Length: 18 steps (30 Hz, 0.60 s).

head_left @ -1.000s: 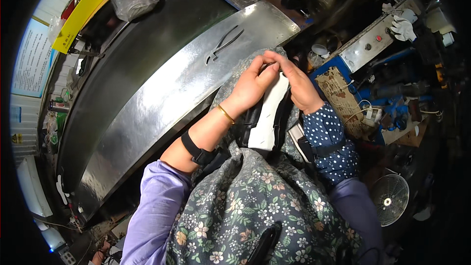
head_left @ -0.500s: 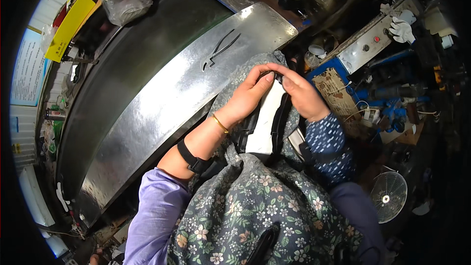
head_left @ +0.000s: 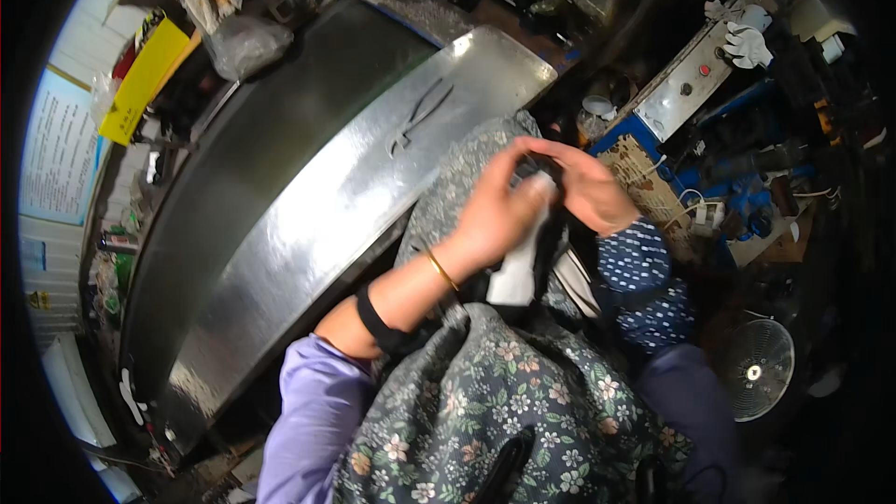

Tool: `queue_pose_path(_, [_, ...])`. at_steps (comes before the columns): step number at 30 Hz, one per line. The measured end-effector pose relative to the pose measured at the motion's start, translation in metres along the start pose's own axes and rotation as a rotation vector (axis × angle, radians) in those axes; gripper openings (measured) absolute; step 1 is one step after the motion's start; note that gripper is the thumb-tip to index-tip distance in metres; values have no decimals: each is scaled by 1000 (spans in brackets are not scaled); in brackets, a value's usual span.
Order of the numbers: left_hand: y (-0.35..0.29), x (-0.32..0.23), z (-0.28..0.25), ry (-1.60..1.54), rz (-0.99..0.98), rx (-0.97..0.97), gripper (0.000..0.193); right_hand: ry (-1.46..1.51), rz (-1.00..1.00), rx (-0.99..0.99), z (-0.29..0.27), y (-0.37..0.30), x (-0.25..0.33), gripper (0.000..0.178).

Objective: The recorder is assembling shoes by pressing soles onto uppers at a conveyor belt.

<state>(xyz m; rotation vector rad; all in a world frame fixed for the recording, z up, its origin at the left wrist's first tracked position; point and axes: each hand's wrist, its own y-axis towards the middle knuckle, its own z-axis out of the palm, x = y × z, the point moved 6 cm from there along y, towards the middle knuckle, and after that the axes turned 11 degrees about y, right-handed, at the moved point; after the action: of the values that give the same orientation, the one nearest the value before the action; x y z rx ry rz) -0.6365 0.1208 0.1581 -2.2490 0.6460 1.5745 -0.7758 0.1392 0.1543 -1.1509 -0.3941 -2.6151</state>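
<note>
Both hands are close together over my lap, around the upper end of a white strip-like piece with black edging (head_left: 511, 278). My left hand (head_left: 499, 210) is closed on it, thumb lying along its white face. My right hand (head_left: 597, 189) curls over the same end from the other side, its fingertips meeting those of the left. Motion blurs the fingers, and they hide the piece's tip. Beneath it lies the dark floral apron (head_left: 504, 392). Dark-handled pliers (head_left: 422, 114) rest on the shiny metal sheet (head_left: 327, 177) to the left.
Left of me stretches a dark curved surface (head_left: 243, 149) beside the metal sheet. A clear plastic bag (head_left: 247, 45) and a yellow box (head_left: 143, 84) sit beyond it. To the right are a control panel (head_left: 686, 93), a white glove (head_left: 747, 45) and a round fan (head_left: 749, 371).
My hands have shifted slightly downward with the white and black piece, and the left now covers more of its face. The whole view has also moved a little.
</note>
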Motion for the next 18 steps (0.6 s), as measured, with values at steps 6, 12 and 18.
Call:
queue_pose_path(6, [-27,-83,28,-172,570,606,54,-18,416,-250,-23,-99,33,64])
queue_pose_path(12, [58,83,-75,678,93,-162,47,495,250,-883,-49,-217,-21,54])
queue_pose_path(18, [83,194,-103,1132,85,-369,63,219,157,-781,-69,-160,-28,67])
